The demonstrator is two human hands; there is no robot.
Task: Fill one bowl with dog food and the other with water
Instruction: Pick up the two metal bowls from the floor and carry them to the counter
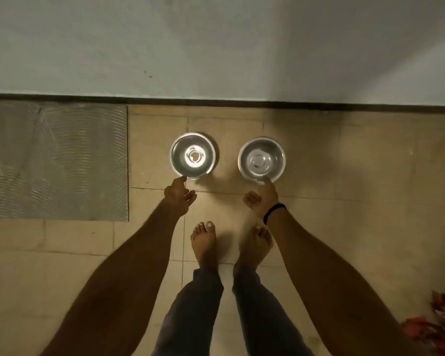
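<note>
Filling not begun: left bowl (192, 155) and right bowl (261, 159) stand empty on the floor (344, 163). Left hand (179, 196) and right hand (263, 199) each reach a near rim; whether they grip, I cannot tell. Next, likely: pinch firmly, lift both.

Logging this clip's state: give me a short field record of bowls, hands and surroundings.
left bowl: steel, on tiled floor, looks empty
right bowl: steel, beside it, looks empty
left hand: fingers touch left bowl's near rim
right hand: one finger on right bowl's near rim
mat: grey, left of the bowls
</note>
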